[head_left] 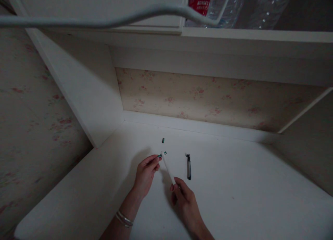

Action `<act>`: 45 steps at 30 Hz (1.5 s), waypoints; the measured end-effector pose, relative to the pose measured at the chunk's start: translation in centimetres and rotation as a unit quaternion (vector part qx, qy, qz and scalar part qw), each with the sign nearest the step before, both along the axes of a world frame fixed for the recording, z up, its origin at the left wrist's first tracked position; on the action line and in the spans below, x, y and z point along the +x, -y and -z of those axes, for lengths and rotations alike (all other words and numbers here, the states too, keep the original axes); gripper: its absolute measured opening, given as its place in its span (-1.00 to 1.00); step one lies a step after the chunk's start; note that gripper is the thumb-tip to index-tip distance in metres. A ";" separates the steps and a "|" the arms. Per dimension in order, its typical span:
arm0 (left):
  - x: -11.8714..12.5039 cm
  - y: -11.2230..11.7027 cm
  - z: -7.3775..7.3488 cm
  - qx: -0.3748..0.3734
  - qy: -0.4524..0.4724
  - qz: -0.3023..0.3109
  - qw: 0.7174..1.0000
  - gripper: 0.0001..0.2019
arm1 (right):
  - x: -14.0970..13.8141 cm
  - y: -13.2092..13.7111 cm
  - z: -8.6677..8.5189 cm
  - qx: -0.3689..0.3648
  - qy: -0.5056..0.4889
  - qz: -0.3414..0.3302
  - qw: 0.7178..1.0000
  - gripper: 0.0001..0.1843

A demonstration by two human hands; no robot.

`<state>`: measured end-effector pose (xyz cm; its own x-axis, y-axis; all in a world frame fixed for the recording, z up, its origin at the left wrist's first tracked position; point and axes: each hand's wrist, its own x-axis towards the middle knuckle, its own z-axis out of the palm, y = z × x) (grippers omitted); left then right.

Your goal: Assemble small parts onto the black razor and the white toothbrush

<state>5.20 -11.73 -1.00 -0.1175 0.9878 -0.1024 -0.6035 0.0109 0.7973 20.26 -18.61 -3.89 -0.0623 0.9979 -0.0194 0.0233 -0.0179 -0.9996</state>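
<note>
My right hand [183, 198] is closed around the lower end of a thin white pen barrel [168, 168] that slants up to the left. My left hand [147, 172] pinches a small green piece [161, 154] at the barrel's upper tip. A tiny dark green cap [163, 140] lies on the white desk [234, 184] just beyond the hands. A black pen part [188, 167] lies on the desk to the right of the barrel, apart from both hands. A silver bracelet circles my left wrist.
The desk sits in a white alcove with a side panel [85, 90] at left and flowered wallpaper [208, 97] behind. A shelf above holds plastic water bottles [229, 7] with a red label. A grey rail [104, 23] crosses the top.
</note>
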 end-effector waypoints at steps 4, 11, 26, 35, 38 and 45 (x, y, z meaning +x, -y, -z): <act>0.0 0.0 0.2 0.001 0.002 -0.004 1.000 -0.76 | -0.1 0.2 -0.4 -0.013 0.011 -0.033 0.999 -0.61; 0.0 0.1 -0.1 0.017 0.013 0.004 1.000 -0.79 | -0.4 0.2 -0.4 0.006 0.027 -0.021 0.999 -0.59; -0.2 -0.1 0.3 0.010 0.018 0.015 1.000 -0.81 | -0.5 0.2 -0.6 0.011 0.046 -0.028 0.998 -0.59; -0.1 -0.1 0.3 -0.002 0.021 0.009 1.000 -0.80 | -0.7 0.2 -0.3 -0.008 0.028 -0.047 0.998 -0.59; -0.2 -0.1 0.5 -0.006 0.024 0.003 1.000 -0.79 | -0.5 0.0 0.0 0.013 0.043 0.008 0.999 -0.60; -0.1 -0.1 0.5 0.002 0.003 0.017 1.000 -0.82 | -0.8 0.2 0.4 -0.017 0.025 -0.056 0.998 -0.59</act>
<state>5.06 -11.60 -1.51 -0.0838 0.9915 -0.0991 -0.6081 0.0279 0.7934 19.45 -18.79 -4.26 -0.1714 0.9834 -0.0587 0.0763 -0.0462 -0.9960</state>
